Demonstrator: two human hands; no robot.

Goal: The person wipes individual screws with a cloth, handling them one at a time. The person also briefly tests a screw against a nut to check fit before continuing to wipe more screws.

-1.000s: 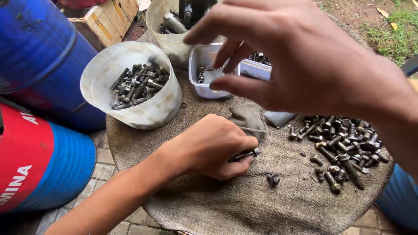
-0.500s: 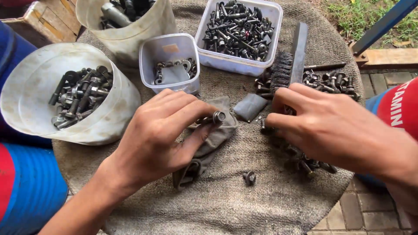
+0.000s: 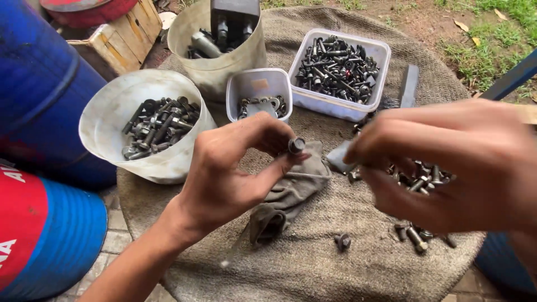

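Burlap-covered bench [image 3: 313,268] at centre: tubs [image 3: 146,126] partly filled, loose bolts [image 3: 422,179] remain at right; left hand [image 3: 235,168] fingers grasp a bolt [image 3: 296,145], right hand [image 3: 447,162] fingers pinched, contents unclear.

Single head-worn view, steeply downward, close over the sack-covered worktop [image 3: 313,268].

**What you can't make out from here**

Your right hand [image 3: 447,168] is blurred, so you cannot tell whether its fingers pinch anything. It also covers most of the loose bolts [image 3: 422,182] under it. The bolt [image 3: 296,145] in your left hand [image 3: 235,173] shows only its head; the shank is buried between your fingertips. Beyond that grip, the wire brush [image 3: 407,86] has its bristles mostly hidden behind your right hand. Left of the grip, both blue drums [image 3: 39,84] run off the frame's edge.
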